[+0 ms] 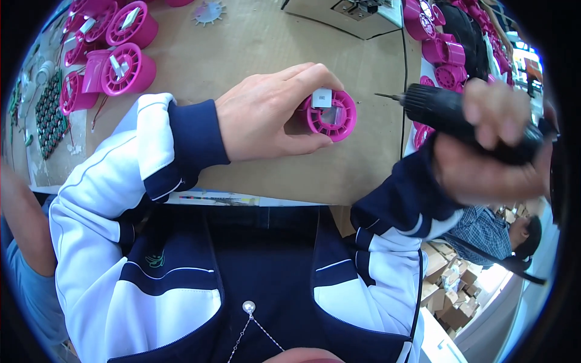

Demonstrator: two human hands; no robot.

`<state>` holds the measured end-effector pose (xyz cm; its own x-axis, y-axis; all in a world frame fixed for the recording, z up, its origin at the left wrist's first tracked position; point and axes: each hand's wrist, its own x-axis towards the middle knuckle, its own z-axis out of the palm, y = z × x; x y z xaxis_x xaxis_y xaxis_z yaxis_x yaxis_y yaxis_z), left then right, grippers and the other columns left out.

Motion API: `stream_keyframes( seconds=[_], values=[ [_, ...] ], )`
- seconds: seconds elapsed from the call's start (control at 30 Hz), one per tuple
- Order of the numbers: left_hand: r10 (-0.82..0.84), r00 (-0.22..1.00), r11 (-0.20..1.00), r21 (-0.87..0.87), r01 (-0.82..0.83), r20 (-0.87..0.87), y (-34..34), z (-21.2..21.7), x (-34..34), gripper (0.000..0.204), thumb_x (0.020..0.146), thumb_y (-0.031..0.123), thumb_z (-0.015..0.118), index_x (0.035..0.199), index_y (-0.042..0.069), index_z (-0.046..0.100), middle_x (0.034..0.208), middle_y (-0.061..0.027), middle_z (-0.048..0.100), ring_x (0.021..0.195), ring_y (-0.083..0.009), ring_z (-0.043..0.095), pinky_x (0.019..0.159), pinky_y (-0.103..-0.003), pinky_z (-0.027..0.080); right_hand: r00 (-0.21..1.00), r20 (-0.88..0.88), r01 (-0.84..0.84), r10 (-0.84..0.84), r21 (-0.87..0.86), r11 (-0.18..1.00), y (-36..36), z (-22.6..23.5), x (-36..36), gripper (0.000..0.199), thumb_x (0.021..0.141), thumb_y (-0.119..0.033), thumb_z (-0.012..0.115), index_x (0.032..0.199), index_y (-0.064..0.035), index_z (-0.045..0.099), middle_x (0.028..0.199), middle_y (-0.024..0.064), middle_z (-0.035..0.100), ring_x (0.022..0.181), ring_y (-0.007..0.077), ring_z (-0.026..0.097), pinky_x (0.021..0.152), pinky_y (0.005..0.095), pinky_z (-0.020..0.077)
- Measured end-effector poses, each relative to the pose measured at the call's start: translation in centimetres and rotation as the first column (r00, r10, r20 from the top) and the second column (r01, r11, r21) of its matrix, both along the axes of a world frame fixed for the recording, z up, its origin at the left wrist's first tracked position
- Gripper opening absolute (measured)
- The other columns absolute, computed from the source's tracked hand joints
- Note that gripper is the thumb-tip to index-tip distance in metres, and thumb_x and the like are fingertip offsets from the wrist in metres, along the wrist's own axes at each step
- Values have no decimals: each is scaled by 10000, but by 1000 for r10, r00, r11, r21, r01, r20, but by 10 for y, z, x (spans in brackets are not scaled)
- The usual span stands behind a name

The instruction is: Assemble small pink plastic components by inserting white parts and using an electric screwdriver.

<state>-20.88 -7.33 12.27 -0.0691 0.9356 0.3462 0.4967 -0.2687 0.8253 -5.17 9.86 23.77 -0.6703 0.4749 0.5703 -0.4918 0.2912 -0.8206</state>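
Note:
My left hand [272, 114] is wrapped round a bright pink, round plastic housing [347, 123] with a ribbed rim, which it holds on the cardboard-covered table. Inside the housing's opening sit a small white block [321, 98] and a clear or silvery piece, too small to make out. To the right, my right hand [475, 178], smeared by motion, grips a black electric screwdriver [439, 111]. The screwdriver's thin bit points left toward the housing and is apart from it.
Several pink housings [134, 25] with white blocks stand at the far left, near a green circuit-board panel [51, 118]. A clear toothed disc [209, 13] lies at the back. A metal box [348, 15] stands behind. More pink parts [445, 52] crowd the right. Other people sit on both sides.

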Motion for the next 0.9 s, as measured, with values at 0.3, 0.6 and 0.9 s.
stream_keyframes(
  seconds=[0.3, 0.6, 0.9],
  values=[
    [-64, 997, 997, -53, 62, -33, 2, 6, -4, 674, 756, 45, 818, 1380, 66, 565, 1197, -113, 625, 969, -253, 652, 836, -321, 563, 952, 32, 306, -305, -65, 950, -9, -40, -2, 369, 977, -335, 575, 1225, -72, 496, 651, 1, 565, 489, 119, 501, 532, 292, 451],
    [-75, 997, 996, -51, 75, 4, 2, 8, -4, 676, 759, 59, 842, 1385, 75, 587, 1254, -109, 598, 1051, -275, 645, 888, -333, 559, 990, -27, 135, -137, -72, 988, -5, -23, 4, 446, 955, -378, 601, 1256, -73, 477, 677, -1, 572, 493, 120, 508, 535, 304, 470],
    [173, 973, 947, 299, -120, -156, 4, 10, -10, 415, 747, 118, 886, 1146, 145, 775, 1243, -72, 609, 1265, -316, 559, 1035, -404, 501, 992, -67, -114, 109, -76, 991, -40, 13, -6, 403, 911, -414, 637, 1166, -112, 565, 765, -9, 596, 574, 94, 545, 600, 287, 499]
  ],
)
